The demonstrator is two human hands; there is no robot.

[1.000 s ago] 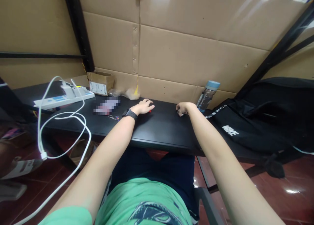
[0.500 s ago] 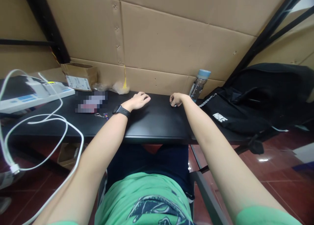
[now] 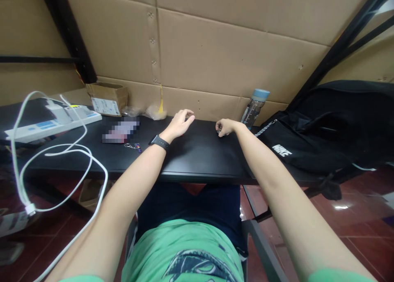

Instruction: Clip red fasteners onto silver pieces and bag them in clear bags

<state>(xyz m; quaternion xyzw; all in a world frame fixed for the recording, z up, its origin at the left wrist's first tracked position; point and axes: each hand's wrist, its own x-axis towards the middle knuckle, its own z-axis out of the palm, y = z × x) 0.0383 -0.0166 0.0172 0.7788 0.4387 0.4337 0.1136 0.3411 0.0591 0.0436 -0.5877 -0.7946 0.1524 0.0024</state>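
Observation:
I sit at a black desk (image 3: pixel 200 159) with both forearms stretched over it. My left hand (image 3: pixel 180 124), a black watch (image 3: pixel 159 142) on its wrist, hovers just above the desk's far edge with its fingers apart and slightly bent, holding nothing. My right hand (image 3: pixel 224 127) rests on the desk a little to the right, fingers curled in; nothing shows inside it. A clear water bottle (image 3: pixel 257 107) with a light blue cap stands just right of that hand.
A black sports bag (image 3: pixel 308 146) fills the desk's right end. At the left lie a white power strip (image 3: pixel 52 122) with a looping white cable (image 3: pixel 61 159), a small cardboard box (image 3: pixel 107 98), a keyring (image 3: pixel 133 146) and crumpled plastic (image 3: pixel 154 110). Cardboard panels wall the back.
My left hand has lifted off the desk and its fingers have spread; the small red thing seen beneath it a second ago no longer shows. The right hand stays curled. The view shifted.

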